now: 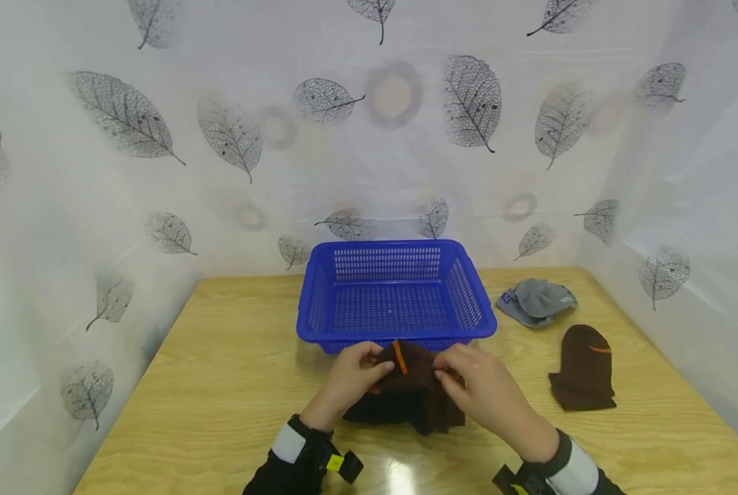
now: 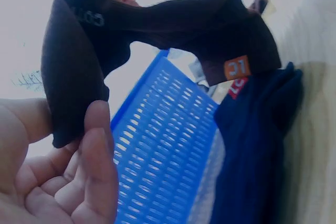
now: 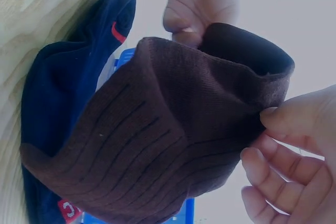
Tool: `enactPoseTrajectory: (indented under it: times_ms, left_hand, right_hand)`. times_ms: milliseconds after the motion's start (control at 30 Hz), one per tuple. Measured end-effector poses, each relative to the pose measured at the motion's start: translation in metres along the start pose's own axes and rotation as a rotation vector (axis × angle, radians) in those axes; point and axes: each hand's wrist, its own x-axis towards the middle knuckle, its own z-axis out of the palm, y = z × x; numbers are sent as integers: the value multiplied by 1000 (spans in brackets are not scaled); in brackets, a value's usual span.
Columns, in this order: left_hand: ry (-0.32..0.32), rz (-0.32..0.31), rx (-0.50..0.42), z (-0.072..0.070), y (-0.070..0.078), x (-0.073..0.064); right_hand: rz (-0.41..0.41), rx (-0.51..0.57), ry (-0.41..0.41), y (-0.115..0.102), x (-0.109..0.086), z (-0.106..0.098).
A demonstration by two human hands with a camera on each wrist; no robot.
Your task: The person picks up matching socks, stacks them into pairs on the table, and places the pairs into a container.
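My left hand pinches one edge of a brown sock with an orange stripe, while my right hand pinches its other side. Between the two hands the sock's opening is spread, as the right wrist view shows, and its ribbed part hangs down. The left wrist view shows an orange tag on the brown fabric. Under the held sock lies a dark navy sock on the table; red marks show on the navy fabric in the right wrist view.
Just beyond my hands stands a blue slotted plastic basket. A bundled pair of grey socks sits to its right. Nearer on that side, another brown sock lies flat on the wooden table. Leaf-patterned curtains enclose the back and sides.
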Motion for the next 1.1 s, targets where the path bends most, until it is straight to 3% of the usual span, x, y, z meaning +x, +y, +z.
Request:
enactPoseTrajectory:
  times_ms: [300, 567, 700, 800, 933, 1100]
  left_hand:
    - [28, 98, 18, -6, 27, -6]
    - [-18, 177, 2, -13, 51, -15]
    - [-40, 278, 44, -16, 61, -19]
    - [-46, 319, 68, -17, 69, -22]
    - [-88, 356, 77, -15, 78, -27]
    - [-123, 480, 86, -12, 90, -31]
  right_hand:
    - [-1, 88, -20, 4, -4, 6]
    - [65, 241, -86, 15, -7, 15]
    - [115, 338, -151, 20, -10, 22]
    - [157, 383, -205, 23, -11, 28]
    - [162, 422, -236, 26, -13, 36]
    - [153, 480, -283, 30, -14, 42]
